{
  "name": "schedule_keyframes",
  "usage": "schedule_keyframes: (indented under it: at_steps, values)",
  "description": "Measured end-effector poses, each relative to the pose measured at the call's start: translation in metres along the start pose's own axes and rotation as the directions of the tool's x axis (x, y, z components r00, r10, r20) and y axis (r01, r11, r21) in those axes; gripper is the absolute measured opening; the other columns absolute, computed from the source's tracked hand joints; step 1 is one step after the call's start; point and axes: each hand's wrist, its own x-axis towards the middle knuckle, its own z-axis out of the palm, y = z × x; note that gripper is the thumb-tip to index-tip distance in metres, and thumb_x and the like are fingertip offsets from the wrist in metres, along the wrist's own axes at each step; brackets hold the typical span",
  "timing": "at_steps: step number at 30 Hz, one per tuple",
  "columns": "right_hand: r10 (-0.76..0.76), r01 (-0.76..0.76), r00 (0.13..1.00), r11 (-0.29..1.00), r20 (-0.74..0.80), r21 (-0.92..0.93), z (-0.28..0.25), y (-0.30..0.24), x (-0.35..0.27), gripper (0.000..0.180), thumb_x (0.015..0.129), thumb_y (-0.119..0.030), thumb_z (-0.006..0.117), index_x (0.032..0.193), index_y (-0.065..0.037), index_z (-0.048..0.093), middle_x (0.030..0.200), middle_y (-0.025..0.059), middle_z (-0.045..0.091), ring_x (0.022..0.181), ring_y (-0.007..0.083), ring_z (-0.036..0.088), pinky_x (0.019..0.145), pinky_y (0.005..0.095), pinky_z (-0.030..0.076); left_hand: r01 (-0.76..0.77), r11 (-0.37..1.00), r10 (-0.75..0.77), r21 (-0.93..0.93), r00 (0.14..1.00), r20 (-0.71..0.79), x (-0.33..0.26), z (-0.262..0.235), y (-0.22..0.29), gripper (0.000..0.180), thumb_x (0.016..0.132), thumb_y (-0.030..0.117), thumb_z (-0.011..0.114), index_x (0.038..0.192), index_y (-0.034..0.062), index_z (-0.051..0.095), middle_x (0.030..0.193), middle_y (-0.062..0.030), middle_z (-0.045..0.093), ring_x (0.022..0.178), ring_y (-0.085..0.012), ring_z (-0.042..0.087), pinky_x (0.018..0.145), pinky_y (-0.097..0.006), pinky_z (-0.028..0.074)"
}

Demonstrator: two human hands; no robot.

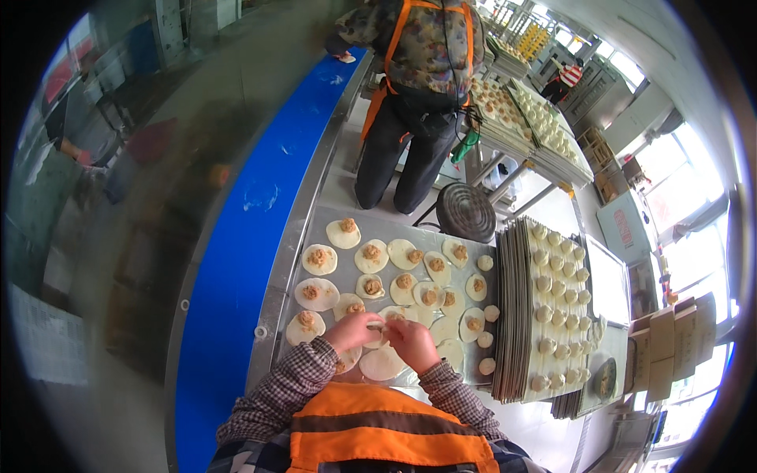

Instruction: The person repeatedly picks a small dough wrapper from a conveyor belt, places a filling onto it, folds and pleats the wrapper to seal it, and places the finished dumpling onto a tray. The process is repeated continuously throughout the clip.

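My left hand (355, 332) and my right hand (412, 344) meet over the near part of a metal worktop (315, 217). The fingertips of both are pinched together on a dough wrapper (380, 325), which they mostly hide. Around them lie several round, flat wrappers topped with lumps of brownish filling, among them one at the far left (319, 258) and one to the right (472, 324). A bare wrapper (382, 364) lies just below my hands. Small closed buns (486, 339) line the worktop's right edge.
A blue conveyor belt (272, 158) runs along the left. On the right, a tall stack of trays (512, 315) carries rows of white buns (558, 318). A round stool (466, 211) and a co-worker (430, 71) stand ahead. Cardboard boxes (670, 339) are at the far right.
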Motion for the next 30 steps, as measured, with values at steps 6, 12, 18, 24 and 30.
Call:
schedule_keyframes:
  at_steps: [6, 12, 18, 24, 30]
  values:
    - [-0.054, 0.056, 0.998, 0.994, 0.021, -0.096, 0.015, -0.012, 0.006, 0.015, 0.084, -0.016, 0.064, 0.095, -0.005, 0.066, 0.077, 0.0154, 0.065, 0.072, 0.0346, 0.062, 0.064, 0.0417, 0.050, -0.096, 0.995, 0.089, 0.024, 0.978, 0.189, 0.008, -0.023, -0.019, 0.040, 0.080, 0.022, 0.069, 0.116, 0.0055, 0.063, 0.103, -0.0173, 0.068, 0.096, -0.0242, 0.065, 0.083, -0.033, 0.050]
    - [0.204, -0.160, 0.976, 0.906, -0.074, 0.391, 0.033, -0.013, 0.014, 0.009, 0.086, -0.003, 0.065, 0.090, 0.004, 0.061, 0.074, 0.0096, 0.067, 0.065, 0.0166, 0.067, 0.057, 0.0278, 0.051, 0.216, 0.677, -0.133, -0.703, 0.976, 0.172, -0.010, -0.029, -0.028, 0.035, 0.089, 0.020, 0.058, 0.123, 0.0093, 0.057, 0.109, -0.0046, 0.064, 0.098, -0.0156, 0.063, 0.071, -0.029, 0.054]
    - [0.025, -0.035, 0.996, 0.992, -0.082, -0.120, 0.043, -0.021, 0.018, 0.017, 0.082, -0.004, 0.068, 0.098, 0.001, 0.063, 0.077, 0.0121, 0.067, 0.066, 0.0190, 0.067, 0.057, 0.0315, 0.051, 0.181, 0.857, -0.169, -0.483, 0.983, 0.069, -0.015, -0.031, -0.018, 0.034, 0.089, 0.017, 0.054, 0.121, 0.0051, 0.054, 0.109, -0.0058, 0.060, 0.094, -0.0166, 0.061, 0.060, -0.029, 0.058]
    - [0.140, -0.134, 0.985, 0.989, -0.097, 0.062, 0.052, -0.024, 0.020, 0.016, 0.083, -0.007, 0.067, 0.097, 0.001, 0.065, 0.079, 0.0136, 0.068, 0.070, 0.0208, 0.068, 0.062, 0.0310, 0.053, 0.189, 0.769, -0.102, -0.610, 0.979, 0.175, -0.012, -0.032, -0.033, 0.036, 0.088, 0.022, 0.059, 0.119, 0.0047, 0.057, 0.105, -0.0085, 0.062, 0.087, -0.0160, 0.063, 0.057, -0.027, 0.058]
    - [0.104, -0.101, 0.991, 0.994, -0.084, 0.036, 0.055, -0.040, 0.023, 0.015, 0.083, -0.004, 0.066, 0.095, 0.005, 0.064, 0.077, 0.0125, 0.068, 0.067, 0.0189, 0.069, 0.059, 0.0283, 0.052, 0.133, 0.676, -0.140, -0.724, 0.989, 0.051, -0.021, -0.024, -0.043, 0.042, 0.091, 0.018, 0.053, 0.129, 0.0008, 0.050, 0.104, -0.0079, 0.060, 0.090, -0.0142, 0.061, 0.069, -0.028, 0.057]
